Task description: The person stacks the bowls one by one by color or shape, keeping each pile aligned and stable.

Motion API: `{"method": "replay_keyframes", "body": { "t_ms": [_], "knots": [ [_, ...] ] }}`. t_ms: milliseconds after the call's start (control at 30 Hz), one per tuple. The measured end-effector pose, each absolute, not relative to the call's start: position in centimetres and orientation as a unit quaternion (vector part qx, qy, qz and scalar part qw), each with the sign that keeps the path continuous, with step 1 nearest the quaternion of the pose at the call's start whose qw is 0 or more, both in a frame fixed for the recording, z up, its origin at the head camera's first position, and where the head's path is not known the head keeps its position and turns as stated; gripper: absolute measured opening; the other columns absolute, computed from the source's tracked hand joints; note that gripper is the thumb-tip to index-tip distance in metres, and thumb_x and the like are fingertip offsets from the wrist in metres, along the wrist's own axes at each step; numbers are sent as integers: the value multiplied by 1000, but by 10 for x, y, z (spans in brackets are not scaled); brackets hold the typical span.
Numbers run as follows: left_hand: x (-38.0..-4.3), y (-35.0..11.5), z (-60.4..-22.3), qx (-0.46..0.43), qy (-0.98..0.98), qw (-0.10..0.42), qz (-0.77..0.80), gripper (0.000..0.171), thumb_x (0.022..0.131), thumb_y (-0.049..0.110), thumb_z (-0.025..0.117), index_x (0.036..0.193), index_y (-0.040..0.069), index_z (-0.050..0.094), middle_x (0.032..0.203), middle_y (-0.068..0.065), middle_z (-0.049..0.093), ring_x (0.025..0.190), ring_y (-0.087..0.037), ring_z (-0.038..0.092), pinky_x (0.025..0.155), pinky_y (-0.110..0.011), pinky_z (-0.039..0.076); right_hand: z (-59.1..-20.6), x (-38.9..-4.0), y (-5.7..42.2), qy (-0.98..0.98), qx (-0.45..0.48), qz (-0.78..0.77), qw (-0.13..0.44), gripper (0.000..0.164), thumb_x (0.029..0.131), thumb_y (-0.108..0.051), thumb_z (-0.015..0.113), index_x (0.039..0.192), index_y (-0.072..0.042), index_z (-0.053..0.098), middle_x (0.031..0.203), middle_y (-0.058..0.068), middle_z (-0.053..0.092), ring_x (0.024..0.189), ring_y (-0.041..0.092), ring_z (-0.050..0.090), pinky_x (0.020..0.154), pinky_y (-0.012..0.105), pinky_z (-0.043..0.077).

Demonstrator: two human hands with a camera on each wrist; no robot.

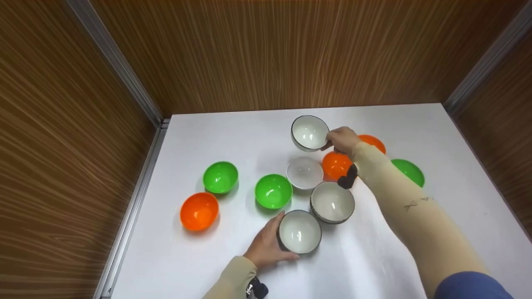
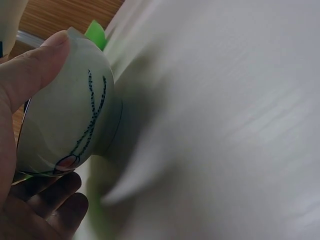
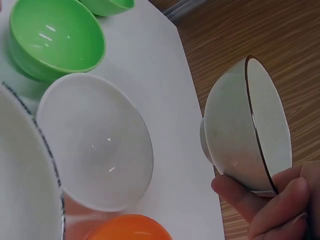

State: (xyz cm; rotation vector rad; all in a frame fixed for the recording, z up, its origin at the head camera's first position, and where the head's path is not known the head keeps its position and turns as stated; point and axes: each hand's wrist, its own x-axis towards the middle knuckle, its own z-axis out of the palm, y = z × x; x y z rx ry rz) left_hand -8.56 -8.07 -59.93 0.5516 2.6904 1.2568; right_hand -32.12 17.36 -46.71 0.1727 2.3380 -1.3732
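My right hand [image 1: 344, 139] pinches the rim of a white bowl with a thin dark edge [image 1: 308, 132] at the back of the table. In the right wrist view this bowl [image 3: 232, 125] is tilted and held up off the table. Near the front, my left hand [image 1: 268, 246] grips another dark-rimmed white bowl [image 1: 300, 232], thumb and fingers spread round its side. The left wrist view shows blue dotted lines painted on that bowl [image 2: 65, 110]; whether its foot touches the table I cannot tell. Between the hands stand a plain white bowl [image 1: 304, 173] and a speckle-rimmed white bowl [image 1: 332, 203].
Green bowls [image 1: 273, 192] and orange bowls [image 1: 199, 211] stand at the left and middle. Beneath my right forearm are another orange bowl [image 1: 336, 165] and a green one [image 1: 409, 171], partly covered. Wood-grain panels [image 1: 266, 54] wall in the white table [image 1: 232, 137].
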Motion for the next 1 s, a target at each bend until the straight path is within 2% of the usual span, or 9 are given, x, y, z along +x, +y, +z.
{"method": "replay_keyframes", "body": {
  "t_ms": [167,400,600,800,900,1000],
  "knots": [
    [-91,-82,-598,178,887,61,421,119,52,49,84,145,9,21,143,-8,33,128,-24,33,103,-43,30,-455,-310,181,850,29,-480,216,31,88,-19,46,107,-2,65,85,9,64,55,15,39,49,21,35],
    [-97,-84,-597,177,887,58,423,117,53,49,83,144,9,23,144,-8,30,129,-24,31,104,-45,29,-445,-289,185,855,-44,-466,223,26,88,-18,48,103,-3,63,70,5,49,54,15,40,48,22,36],
    [-101,-84,-596,176,890,55,417,117,53,51,83,144,8,23,144,-9,30,130,-25,29,104,-44,28,-445,-270,184,859,-85,-453,222,21,88,-16,50,96,-4,64,77,9,57,53,15,42,45,21,38],
    [-105,-87,-594,172,891,45,417,117,53,53,82,144,9,23,142,-8,33,128,-25,32,104,-44,30,-447,-256,178,859,-121,-438,235,24,88,-14,50,105,-8,65,83,10,63,50,16,45,41,20,37],
    [-107,-88,-592,169,890,36,421,116,53,55,81,144,9,24,141,-7,33,128,-23,32,104,-41,30,-450,-249,174,858,-142,-432,239,25,87,-11,49,107,-9,64,83,10,63,47,17,47,39,21,36],
    [-110,-88,-588,168,890,21,424,115,55,53,81,144,9,24,140,-5,35,127,-20,33,104,-39,30,-455,-242,170,861,-162,-422,234,23,86,-9,49,101,-7,65,76,11,61,44,17,49,39,21,36]
  ]
}}
